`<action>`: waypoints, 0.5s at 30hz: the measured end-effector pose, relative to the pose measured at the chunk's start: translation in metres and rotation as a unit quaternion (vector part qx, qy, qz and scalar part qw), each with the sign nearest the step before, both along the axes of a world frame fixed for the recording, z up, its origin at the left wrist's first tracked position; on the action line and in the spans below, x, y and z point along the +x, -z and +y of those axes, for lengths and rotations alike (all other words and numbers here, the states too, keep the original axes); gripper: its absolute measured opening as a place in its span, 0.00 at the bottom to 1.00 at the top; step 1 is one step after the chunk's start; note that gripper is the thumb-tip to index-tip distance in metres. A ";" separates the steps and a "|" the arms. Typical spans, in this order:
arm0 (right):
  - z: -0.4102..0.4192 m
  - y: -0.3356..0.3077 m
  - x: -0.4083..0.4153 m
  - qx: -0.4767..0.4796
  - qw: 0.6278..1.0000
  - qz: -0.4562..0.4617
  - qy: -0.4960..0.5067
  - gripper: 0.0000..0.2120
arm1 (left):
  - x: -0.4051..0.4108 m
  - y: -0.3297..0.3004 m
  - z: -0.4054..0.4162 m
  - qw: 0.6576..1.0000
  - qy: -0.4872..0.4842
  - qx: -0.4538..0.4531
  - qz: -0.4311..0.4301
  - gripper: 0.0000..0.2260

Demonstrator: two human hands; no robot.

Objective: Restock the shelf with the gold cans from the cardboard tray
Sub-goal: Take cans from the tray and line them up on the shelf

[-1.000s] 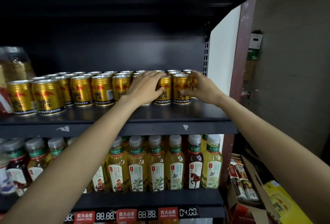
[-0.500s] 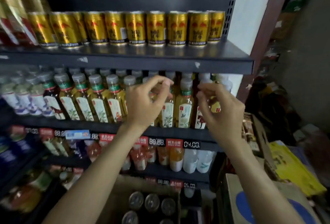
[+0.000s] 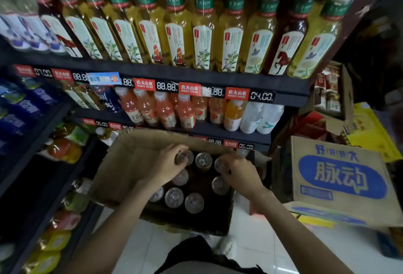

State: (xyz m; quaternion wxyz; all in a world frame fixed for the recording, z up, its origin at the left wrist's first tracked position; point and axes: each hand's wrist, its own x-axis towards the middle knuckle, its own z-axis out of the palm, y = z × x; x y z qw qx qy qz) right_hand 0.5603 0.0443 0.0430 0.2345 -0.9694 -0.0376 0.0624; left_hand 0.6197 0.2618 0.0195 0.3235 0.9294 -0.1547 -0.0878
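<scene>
A cardboard tray point(image 3: 130, 164) is seen in the lower middle of the frame, on the pale floor below the shelving, with one flap raised at its left. Gold cans point(image 3: 174, 197) are stood upright in its dark interior, only their silver tops being shown; several are gathered at the back row and several nearer the lower edge. The left hand point(image 3: 168, 165) is placed at the back left of the tray, its fingers curled round the top of the back-left can point(image 3: 185, 157). The right hand point(image 3: 241, 173) is placed at the back right, its fingers curled down onto the rim of another can point(image 3: 218, 164); whether either can is lifted off the tray floor cannot be told through the blur. One can top point(image 3: 204, 160) is left uncovered between the two hands. Across the upper part of the frame a row of tea bottles point(image 3: 205, 33) is shown on a dark shelf point(image 3: 283, 87), with red price tags point(image 3: 237, 93) along its edge. At the right of the frame a blue-printed carton point(image 3: 340, 177) is seen just beside the tray.
</scene>
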 end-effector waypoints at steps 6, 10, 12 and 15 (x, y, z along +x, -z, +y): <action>0.032 0.068 -0.004 -0.161 0.983 0.084 -0.007 0.25 | 0.019 0.056 -0.012 0.988 0.094 0.120 0.019 0.23; 0.046 0.086 -0.001 -0.286 0.947 0.144 -0.001 0.32 | 0.033 0.076 -0.030 0.955 0.156 0.251 -0.023 0.31; 0.050 0.097 0.003 -0.306 0.945 0.115 0.019 0.25 | 0.038 0.086 -0.038 0.942 0.173 0.287 -0.033 0.35; 0.054 0.106 0.004 -0.305 0.948 0.074 0.043 0.14 | 0.039 0.099 -0.047 0.934 0.178 0.306 -0.042 0.37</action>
